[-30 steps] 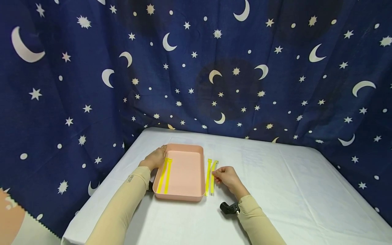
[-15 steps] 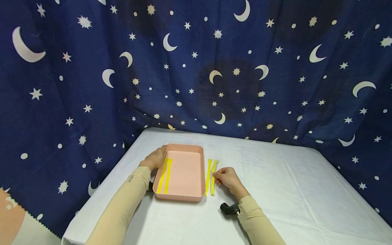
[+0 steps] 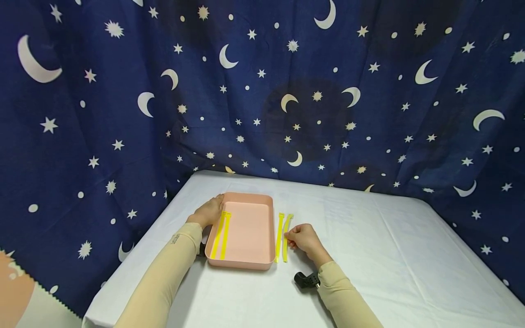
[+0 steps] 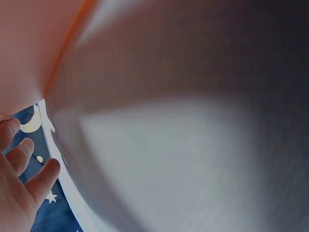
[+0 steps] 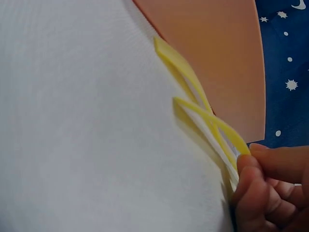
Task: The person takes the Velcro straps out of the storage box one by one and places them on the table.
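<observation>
Low in the left of the head view, the left hand (image 3: 209,212) rests on the far left corner of a pink tray (image 3: 250,228), its fingers lying relaxed along the rim rather than curled round it; the left wrist view shows the fingers (image 4: 24,164) loosely spread beside the tray's wall. The tray stands on a white table (image 3: 369,255), its near edge set back from the table's front edge and its left side close to the table's left edge. Inside the tray, along its left wall, lie 2 yellow strips (image 3: 220,234) side by side, running lengthwise.

Just right of the tray's right wall, on the bare table, lie 2 more yellow strips (image 3: 281,237), parallel to the wall and near it. The right hand (image 3: 304,239) sits at their right, fingers curled, pinching the outer strip near its middle between thumb and fingertips (image 5: 248,169); in the right wrist view that strip is raised off the cloth at the pinch, crossing over the other.

A small black device (image 3: 305,279) shows at the right wrist, low in the middle of the frame. To the right, the table stretches broad and open toward its far right edge. A dark blue curtain (image 3: 369,91) with moons and stars hangs close behind the table and along its left side.
</observation>
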A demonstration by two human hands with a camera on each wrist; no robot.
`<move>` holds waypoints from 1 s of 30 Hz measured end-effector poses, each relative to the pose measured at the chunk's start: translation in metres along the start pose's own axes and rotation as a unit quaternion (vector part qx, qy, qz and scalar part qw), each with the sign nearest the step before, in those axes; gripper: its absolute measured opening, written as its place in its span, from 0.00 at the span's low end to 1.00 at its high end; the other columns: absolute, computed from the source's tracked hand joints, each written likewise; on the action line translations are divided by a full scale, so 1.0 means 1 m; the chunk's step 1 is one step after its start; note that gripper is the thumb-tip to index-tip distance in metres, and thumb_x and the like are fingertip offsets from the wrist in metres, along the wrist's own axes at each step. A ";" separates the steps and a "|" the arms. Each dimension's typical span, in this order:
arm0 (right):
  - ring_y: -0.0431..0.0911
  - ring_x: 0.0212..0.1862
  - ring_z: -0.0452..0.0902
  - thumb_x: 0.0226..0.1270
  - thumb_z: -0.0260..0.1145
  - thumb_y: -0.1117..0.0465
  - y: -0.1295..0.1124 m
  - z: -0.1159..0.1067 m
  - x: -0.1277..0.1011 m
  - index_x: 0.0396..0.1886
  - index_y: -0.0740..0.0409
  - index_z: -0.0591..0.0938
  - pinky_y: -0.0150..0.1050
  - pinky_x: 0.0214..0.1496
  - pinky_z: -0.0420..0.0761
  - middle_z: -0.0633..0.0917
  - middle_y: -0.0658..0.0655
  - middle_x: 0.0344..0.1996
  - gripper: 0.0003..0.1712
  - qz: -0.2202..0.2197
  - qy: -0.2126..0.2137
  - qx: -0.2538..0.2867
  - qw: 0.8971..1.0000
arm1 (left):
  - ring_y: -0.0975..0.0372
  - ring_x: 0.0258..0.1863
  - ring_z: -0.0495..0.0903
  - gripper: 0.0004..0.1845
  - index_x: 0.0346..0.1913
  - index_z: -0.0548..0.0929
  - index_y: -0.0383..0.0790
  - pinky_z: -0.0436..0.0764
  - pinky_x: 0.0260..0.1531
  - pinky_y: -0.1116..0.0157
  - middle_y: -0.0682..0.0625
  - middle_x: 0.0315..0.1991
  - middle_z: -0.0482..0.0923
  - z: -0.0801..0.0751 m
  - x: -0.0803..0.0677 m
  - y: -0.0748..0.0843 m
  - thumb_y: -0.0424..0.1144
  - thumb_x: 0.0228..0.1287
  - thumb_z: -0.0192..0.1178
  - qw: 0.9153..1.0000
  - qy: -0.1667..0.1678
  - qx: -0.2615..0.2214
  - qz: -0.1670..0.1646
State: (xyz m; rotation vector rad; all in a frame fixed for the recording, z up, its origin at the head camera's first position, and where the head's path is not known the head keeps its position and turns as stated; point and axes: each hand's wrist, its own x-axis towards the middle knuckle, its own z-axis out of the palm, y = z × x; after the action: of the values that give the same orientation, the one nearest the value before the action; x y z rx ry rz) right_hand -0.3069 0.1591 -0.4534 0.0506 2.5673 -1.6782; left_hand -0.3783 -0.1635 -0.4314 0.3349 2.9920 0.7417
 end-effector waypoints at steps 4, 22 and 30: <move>0.39 0.18 0.71 0.67 0.66 0.69 0.000 0.001 0.000 0.24 0.67 0.81 0.28 0.19 0.74 0.79 0.53 0.16 0.11 0.000 0.002 -0.011 1.000 | 0.46 0.79 0.52 0.29 0.79 0.52 0.33 0.53 0.80 0.49 0.38 0.80 0.52 0.000 -0.001 0.000 0.43 0.83 0.36 1.000 -0.003 0.002 -0.004; 0.39 0.16 0.71 0.65 0.68 0.69 -0.004 0.003 -0.004 0.21 0.65 0.81 0.27 0.18 0.73 0.79 0.53 0.14 0.11 0.002 0.010 -0.039 0.999 | 0.45 0.79 0.53 0.29 0.79 0.52 0.32 0.53 0.80 0.49 0.38 0.79 0.53 0.001 0.001 -0.001 0.43 0.83 0.36 1.000 -0.002 0.006 0.002; 0.40 0.16 0.72 0.65 0.68 0.68 -0.006 0.002 -0.003 0.22 0.64 0.81 0.28 0.18 0.73 0.80 0.53 0.14 0.11 0.004 0.009 -0.047 0.999 | 0.46 0.79 0.52 0.29 0.79 0.52 0.33 0.53 0.80 0.49 0.38 0.80 0.52 0.002 0.002 -0.002 0.43 0.83 0.36 1.000 -0.004 0.007 -0.005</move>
State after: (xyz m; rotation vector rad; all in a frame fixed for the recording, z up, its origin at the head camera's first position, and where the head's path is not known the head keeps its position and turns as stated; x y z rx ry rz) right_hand -0.3042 0.1548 -0.4487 0.0703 2.6507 -1.5601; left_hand -0.3800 -0.1640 -0.4336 0.3239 2.9898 0.7175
